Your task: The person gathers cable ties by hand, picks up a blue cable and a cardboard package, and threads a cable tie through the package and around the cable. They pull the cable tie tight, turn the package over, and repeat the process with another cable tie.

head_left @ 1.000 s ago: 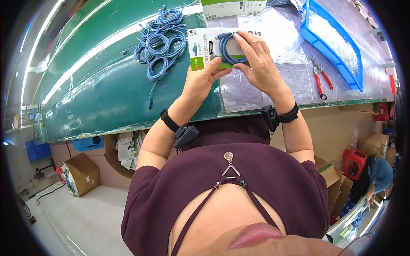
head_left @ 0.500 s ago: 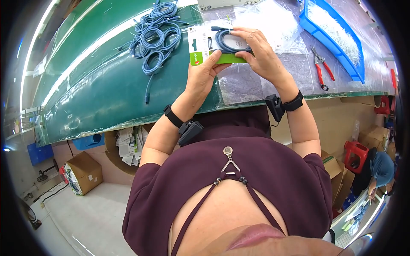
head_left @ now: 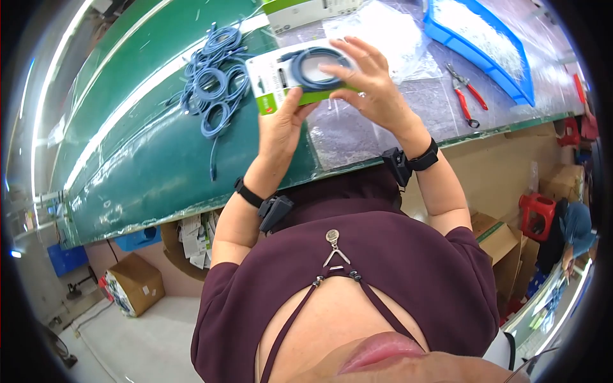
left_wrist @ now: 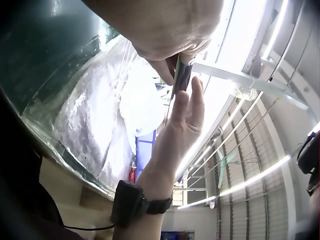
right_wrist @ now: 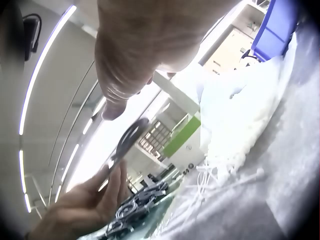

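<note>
In the head view my left hand [head_left: 279, 131] grips the left end of a white and green cable packaging card [head_left: 263, 72], its thumb on the printed face and its fingers behind. A coiled blue USB cable [head_left: 297, 69] lies against the card's right part. Over the coil's right side is my right hand [head_left: 380, 86], fingers spread and fairly straight, the index tip overlapping the loop. The left wrist view shows the card [left_wrist: 183, 75] edge-on beside the right hand. In the right wrist view the coil [right_wrist: 131, 137] stands just below the right fingers.
A pile of coiled blue cables [head_left: 211, 84] lies on the green table mat to the left. Behind the hands are a clear bag [head_left: 399, 48] and a green and white box [head_left: 313, 14]. Red-handled cutters [head_left: 465, 99] lie right, near a blue tray [head_left: 450, 35] of white strips.
The card, kept in the left hand, has shifted left in view and tilted. The right fingers, earlier round the card's right end and coil, have spread and lifted. The camera view has also turned.
</note>
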Available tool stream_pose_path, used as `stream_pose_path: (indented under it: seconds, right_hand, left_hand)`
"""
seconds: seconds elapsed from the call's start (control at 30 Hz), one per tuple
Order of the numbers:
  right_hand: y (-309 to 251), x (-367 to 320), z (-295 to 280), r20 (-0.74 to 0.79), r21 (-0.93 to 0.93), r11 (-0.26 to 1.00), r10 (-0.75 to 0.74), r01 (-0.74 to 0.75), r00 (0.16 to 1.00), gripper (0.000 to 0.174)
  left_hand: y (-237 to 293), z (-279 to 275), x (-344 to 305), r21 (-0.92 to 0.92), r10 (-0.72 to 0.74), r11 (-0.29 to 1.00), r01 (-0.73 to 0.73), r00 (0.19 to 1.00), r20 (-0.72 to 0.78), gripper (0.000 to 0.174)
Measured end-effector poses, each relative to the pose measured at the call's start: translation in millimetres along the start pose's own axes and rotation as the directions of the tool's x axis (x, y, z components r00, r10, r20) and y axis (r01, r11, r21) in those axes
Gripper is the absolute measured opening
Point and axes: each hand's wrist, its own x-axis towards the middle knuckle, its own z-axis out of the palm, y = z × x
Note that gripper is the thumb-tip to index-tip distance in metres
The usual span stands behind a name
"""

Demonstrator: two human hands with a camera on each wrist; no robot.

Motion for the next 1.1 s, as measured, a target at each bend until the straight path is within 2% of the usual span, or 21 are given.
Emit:
stream_pose_path:
  seconds: [0.07, 0.13, 0.17, 0.2, 0.23, 0.27, 0.3, 0.33, 0.4, 0.43, 0.5, 0.8, 0.9, 0.93, 1.03, 1.1]
  right_hand:
    - [8, 8, -19, -0.177, -0.019, 0.995, 0.089, -0.094, 0.980, 0.037]
    - [43, 4, -50, -0.384, -0.024, 0.981, 0.170, -0.194, 0.908, 0.029]
    - [52, -4, -60, -0.385, -0.036, 0.979, 0.174, -0.203, 0.906, 0.029]
    - [58, -12, -68, -0.407, 0.164, 0.921, 0.388, -0.352, 0.826, 0.024]
    - [61, -18, -72, -0.385, 0.361, 0.807, 0.586, -0.468, 0.713, 0.020]
    - [60, -25, -71, -0.386, 0.356, 0.805, 0.589, -0.474, 0.710, 0.020]
    - [54, -31, -67, -0.214, 0.242, 0.807, 0.585, -0.538, 0.782, 0.019]
    - [47, -36, -60, -0.023, 0.124, 0.809, 0.581, -0.574, 0.814, 0.018]
    - [31, -47, -26, 0.165, 0.139, 0.923, 0.336, -0.359, 0.927, 0.013]
    - [19, -49, -9, 0.172, 0.152, 0.920, 0.336, -0.362, 0.926, 0.013]
    - [0, -49, 15, 0.216, -0.053, 0.913, 0.406, -0.405, 0.888, 0.009]
    - [-4, -42, 43, 0.250, -0.235, 0.891, 0.443, -0.389, 0.861, 0.005]
    - [0, -41, 45, 0.266, -0.115, 0.982, 0.174, -0.148, 0.948, 0.005]
    - [2, -40, 44, 0.266, -0.115, 0.983, 0.172, -0.146, 0.948, 0.005]
    - [8, -37, 42, 0.423, -0.015, 1.000, 0.010, -0.004, 0.906, 0.007]
    - [9, -33, 42, 0.377, -0.010, 0.999, 0.050, -0.049, 0.925, 0.006]
  left_hand:
    - [7, -9, 5, 0.003, 0.053, 0.999, -0.053, 0.998, -0.028, 0.037]
    - [14, -26, 11, -0.051, 0.041, 0.998, -0.043, 0.998, -0.045, 0.037]
    - [16, -34, 14, -0.100, 0.041, 0.994, -0.048, 0.997, -0.071, 0.037]
    - [17, -37, 18, -0.147, 0.040, 0.988, -0.054, 0.995, -0.096, 0.037]
    - [16, -38, 22, -0.150, 0.030, 0.988, -0.043, 0.996, -0.089, 0.037]
    - [15, -39, 26, -0.196, 0.017, 0.980, -0.035, 0.996, -0.093, 0.036]
    - [15, -41, 28, -0.238, 0.008, 0.971, -0.033, 0.994, -0.104, 0.036]
    - [16, -44, 27, -0.277, 0.001, 0.960, -0.036, 0.992, -0.124, 0.036]
    - [11, -43, 27, -0.245, 0.009, 0.969, -0.037, 0.993, -0.114, 0.036]
    - [7, -39, 28, -0.219, 0.019, 0.975, -0.037, 0.996, -0.082, 0.035]
    - [6, -36, 26, -0.192, 0.034, 0.980, -0.045, 0.998, -0.059, 0.035]
    - [19, -38, 16, -0.165, 0.031, 0.985, -0.051, 0.992, -0.121, 0.035]
    - [19, -45, 14, -0.182, 0.017, 0.983, -0.039, 0.993, -0.120, 0.035]
    - [20, -46, 14, -0.184, 0.015, 0.982, -0.037, 0.993, -0.120, 0.035]
    - [24, -50, 16, -0.188, 0.010, 0.982, -0.031, 0.994, -0.111, 0.035]
    - [28, -53, 16, -0.177, 0.020, 0.983, -0.043, 0.992, -0.128, 0.035]
